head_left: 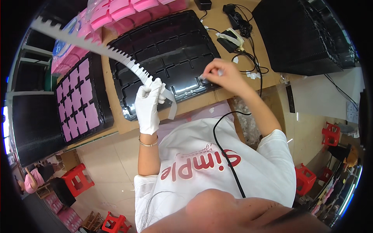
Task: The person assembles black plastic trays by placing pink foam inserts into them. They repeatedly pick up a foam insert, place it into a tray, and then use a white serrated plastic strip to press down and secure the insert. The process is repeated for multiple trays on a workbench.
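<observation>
My left hand, in a white glove, is closed round a long white strip with a notched, toothed edge. The strip arches up to the far left, and its short end hangs down beside the glove. Bare and pinched, my right hand has a small pale piece at its fingertips; its exact kind is too small to tell. That hand is over the near right corner of a black plastic tray with shallow compartments. The tray lies on the brown worktable, with the gloved hand over its near edge.
Black trays with pink pads stand at the left, near pink foam stacks at the back. A tall stack of black trays fills the back right. Cables and white scraps lie beside the tray. Red stools stand on the floor.
</observation>
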Demonstrator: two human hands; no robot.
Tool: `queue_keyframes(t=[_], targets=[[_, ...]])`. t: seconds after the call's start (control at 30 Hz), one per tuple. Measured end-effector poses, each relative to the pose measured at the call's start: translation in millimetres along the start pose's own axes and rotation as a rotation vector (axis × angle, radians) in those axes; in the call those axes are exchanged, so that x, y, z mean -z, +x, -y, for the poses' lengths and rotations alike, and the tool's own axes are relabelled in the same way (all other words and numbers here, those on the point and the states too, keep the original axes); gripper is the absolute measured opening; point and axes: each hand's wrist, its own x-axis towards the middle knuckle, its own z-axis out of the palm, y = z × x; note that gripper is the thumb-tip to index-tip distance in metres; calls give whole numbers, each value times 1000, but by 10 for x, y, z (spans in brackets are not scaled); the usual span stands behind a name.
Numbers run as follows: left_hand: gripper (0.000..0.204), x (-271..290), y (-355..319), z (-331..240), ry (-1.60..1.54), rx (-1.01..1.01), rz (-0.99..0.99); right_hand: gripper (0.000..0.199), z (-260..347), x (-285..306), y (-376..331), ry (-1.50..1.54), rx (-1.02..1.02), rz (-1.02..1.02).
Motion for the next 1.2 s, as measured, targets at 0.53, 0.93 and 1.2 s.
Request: queue_keyframes(t=[0.53,0.93,1.2], targets=[[13,12,1,92,92,-51,65,11,-228,91,-46,-240,27,65],[15,-9,13,172,170,-163,80,23,-423,-74,-58,-393,95,-185],[18,55,-28,155,212,-238,122,16,-377,-95,89,-401,36,-182]])
